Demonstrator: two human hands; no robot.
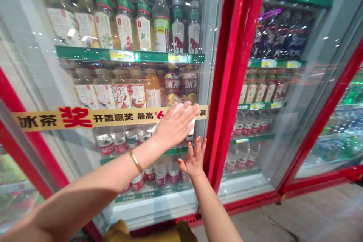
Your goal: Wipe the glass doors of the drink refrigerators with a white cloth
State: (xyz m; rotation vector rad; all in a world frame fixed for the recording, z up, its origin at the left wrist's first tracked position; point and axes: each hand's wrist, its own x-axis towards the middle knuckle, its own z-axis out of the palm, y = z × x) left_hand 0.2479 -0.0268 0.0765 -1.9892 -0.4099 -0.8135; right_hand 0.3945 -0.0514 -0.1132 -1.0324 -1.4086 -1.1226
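My left hand (pixel 176 124), with a gold bangle on the wrist, lies flat over a white cloth (pixel 191 127) and holds it against the glass door (pixel 210 83) of a drinks fridge. Most of the cloth is hidden under the palm and fingers. It covers part of a yellow strip (pixel 113 117) with printed characters that runs across the glass. Lower and to the right, my right hand (pixel 195 159) is open against the glass beside the red door frame (pixel 227 94), fingers spread and holding nothing. Its nails are orange.
Behind the glass, bottled drinks (pixel 144 26) stand in rows on shelves with green edges (pixel 155 56). More red-framed fridges stand on both sides, with bottles (pixel 261 87) in the right one. A grey floor (pixel 320 215) shows at lower right.
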